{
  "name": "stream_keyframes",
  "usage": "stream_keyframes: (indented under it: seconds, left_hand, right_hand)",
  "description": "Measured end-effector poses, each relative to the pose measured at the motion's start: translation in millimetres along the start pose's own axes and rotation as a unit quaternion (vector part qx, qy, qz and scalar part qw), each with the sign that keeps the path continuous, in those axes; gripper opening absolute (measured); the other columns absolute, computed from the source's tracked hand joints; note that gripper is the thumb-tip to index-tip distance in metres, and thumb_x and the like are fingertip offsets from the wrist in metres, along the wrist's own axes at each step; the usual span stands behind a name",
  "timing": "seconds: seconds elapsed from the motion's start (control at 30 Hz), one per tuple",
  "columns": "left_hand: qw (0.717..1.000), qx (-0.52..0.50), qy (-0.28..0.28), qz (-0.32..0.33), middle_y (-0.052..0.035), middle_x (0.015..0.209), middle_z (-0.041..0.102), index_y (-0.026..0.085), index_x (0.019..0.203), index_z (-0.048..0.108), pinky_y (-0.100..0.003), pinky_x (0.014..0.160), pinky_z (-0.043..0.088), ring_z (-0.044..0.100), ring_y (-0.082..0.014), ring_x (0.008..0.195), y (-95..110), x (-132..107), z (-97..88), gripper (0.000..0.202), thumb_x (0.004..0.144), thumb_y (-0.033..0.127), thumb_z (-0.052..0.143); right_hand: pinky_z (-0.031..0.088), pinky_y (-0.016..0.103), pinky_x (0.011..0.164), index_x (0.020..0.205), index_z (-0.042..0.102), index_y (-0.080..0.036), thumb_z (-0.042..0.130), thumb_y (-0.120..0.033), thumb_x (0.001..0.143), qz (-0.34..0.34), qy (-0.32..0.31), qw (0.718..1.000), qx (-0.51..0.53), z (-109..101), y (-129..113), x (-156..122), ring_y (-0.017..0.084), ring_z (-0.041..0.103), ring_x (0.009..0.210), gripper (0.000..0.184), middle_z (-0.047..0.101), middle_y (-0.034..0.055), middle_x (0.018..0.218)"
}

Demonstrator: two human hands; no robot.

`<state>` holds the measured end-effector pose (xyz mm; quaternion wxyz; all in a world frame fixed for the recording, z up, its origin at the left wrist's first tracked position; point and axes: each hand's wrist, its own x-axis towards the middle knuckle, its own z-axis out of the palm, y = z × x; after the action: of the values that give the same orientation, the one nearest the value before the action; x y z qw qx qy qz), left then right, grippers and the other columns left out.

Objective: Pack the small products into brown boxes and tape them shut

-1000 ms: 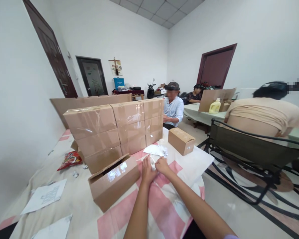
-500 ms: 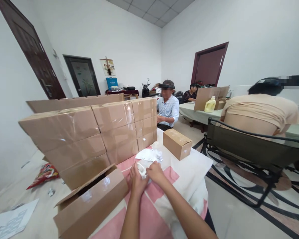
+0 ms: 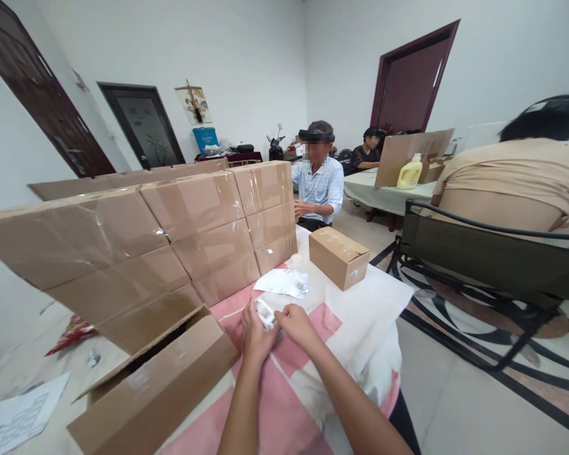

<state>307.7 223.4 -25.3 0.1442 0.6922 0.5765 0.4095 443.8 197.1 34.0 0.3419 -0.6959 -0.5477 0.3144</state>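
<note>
A small white plastic piece [image 3: 265, 314] with an opening in its frame is held over the pink-and-white cloth. My left hand [image 3: 256, 335] wraps round it from the left; its exact kind is too small to tell. Close against its right side, my right hand [image 3: 294, 323] is closed in a pinch. Whatever lies between those fingertips is hidden. Just beyond both hands lies a white printed sheet [image 3: 279, 282], with a crumpled clear bit at its right end.
Taped cardboard boxes [image 3: 208, 221] form a wall at the left. A long open carton [image 3: 156, 385] lies before them, and a closed box [image 3: 336, 253] sits at the right. Opposite sits a person [image 3: 320, 183]; another person [image 3: 507, 177] bends over a table by a folding chair [image 3: 483, 259].
The view has tilted down and come slightly nearer. My right fingers have shifted a little at the white piece's right side, while my left hand keeps hold of it.
</note>
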Motion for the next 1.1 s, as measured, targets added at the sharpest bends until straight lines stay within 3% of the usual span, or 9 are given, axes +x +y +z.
stream_keyframes:
  seconds: [0.23, 0.57, 0.83, 1.1]
  left_hand:
    - [1.000, -0.004, 0.004, -0.003, -0.0194, 0.149, 0.042, 0.021, 0.156, 0.021, -0.058, 0.115, 0.036, 0.041, -0.0392, 0.140, 3.0, 0.0, -1.6, 0.096, 0.078, 0.048, 0.071]
    - [1.000, 0.000, 0.004, -0.010, -0.0185, 0.150, 0.042, 0.023, 0.157, 0.020, -0.056, 0.116, 0.036, 0.039, -0.0373, 0.143, 6.3, -1.9, -2.7, 0.098, 0.078, 0.044, 0.073]
    - [1.000, -0.008, 0.002, -0.021, -0.0163, 0.148, 0.043, 0.025, 0.157, 0.020, -0.053, 0.117, 0.036, 0.041, -0.0344, 0.142, 4.5, -2.0, -2.0, 0.097, 0.077, 0.042, 0.072]
    - [0.999, -0.010, 0.005, -0.032, -0.0158, 0.145, 0.044, 0.025, 0.155, 0.022, -0.053, 0.116, 0.037, 0.043, -0.0343, 0.139, 8.5, -2.0, -4.3, 0.097, 0.074, 0.035, 0.075]
  right_hand:
    - [0.030, 0.025, 0.055, 0.061, 0.054, -0.019, 0.058, -0.026, 0.086, 0.014, -0.027, 0.999, 0.040, -0.9, 0.8, 0.9, 0.013, 0.050, 0.056, 0.027, 0.056, -0.0013, 0.056]
    - [0.036, 0.026, 0.068, 0.061, 0.051, -0.019, 0.063, -0.025, 0.082, -0.014, 0.013, 0.998, 0.054, -4.4, 6.4, -2.1, 0.016, 0.057, 0.074, 0.025, 0.064, 0.0035, 0.075]
    - [0.032, 0.022, 0.045, 0.068, 0.046, -0.023, 0.055, -0.023, 0.086, 0.020, -0.052, 0.987, 0.152, 1.8, 7.5, -9.1, 0.013, 0.051, 0.038, 0.020, 0.051, -0.0060, 0.040]
    - [0.023, 0.020, 0.042, 0.060, 0.040, -0.022, 0.057, -0.018, 0.083, 0.043, -0.069, 0.967, 0.241, 2.5, 9.5, -3.8, 0.006, 0.033, 0.035, 0.028, 0.043, -0.0096, 0.042]
